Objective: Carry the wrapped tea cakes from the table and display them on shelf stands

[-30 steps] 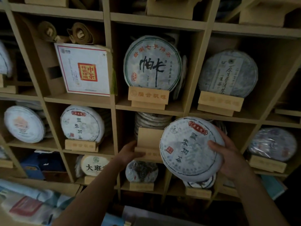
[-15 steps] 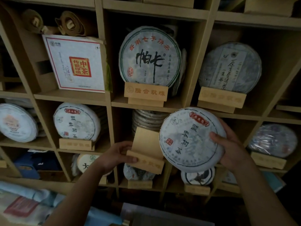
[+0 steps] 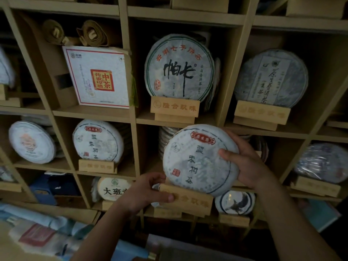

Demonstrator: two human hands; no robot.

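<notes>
We have the round, white paper-wrapped tea cake with the red cartouche and blue characters (image 3: 197, 159) pinched at its right edge by our right hand (image 3: 246, 162): the thumb lies across the printed face and the other fingers (image 3: 233, 135) curl round behind the rim, so the disc stays upright and facing outward, as it should for display. Our left hand (image 3: 145, 191) grips the left end of the pale wooden stand with engraved characters (image 3: 188, 199), thumb along its front and the fingers wrapped over the top behind; that hold steadies the stand so it cannot slide or tip while the cake's weight comes onto it.

The cake's lower rim sits just above and to the right of our left fingers, meeting the stand's top edge; we judge it to be entering the groove, though whether it is fully seated is hidden by the stand's front lip. Stand and cake appear to be held out in front of the middle cubby of the beige wooden shelf (image 3: 135, 144), where a stack of wrapped cakes (image 3: 165, 140) shows behind the cake's upper left edge.

A matching wrapped cake on its own stand (image 3: 98, 142) sits in the cubby beyond our left fingers, which suggests the pose we are aiming for: leaning slightly back, label forward.
</notes>
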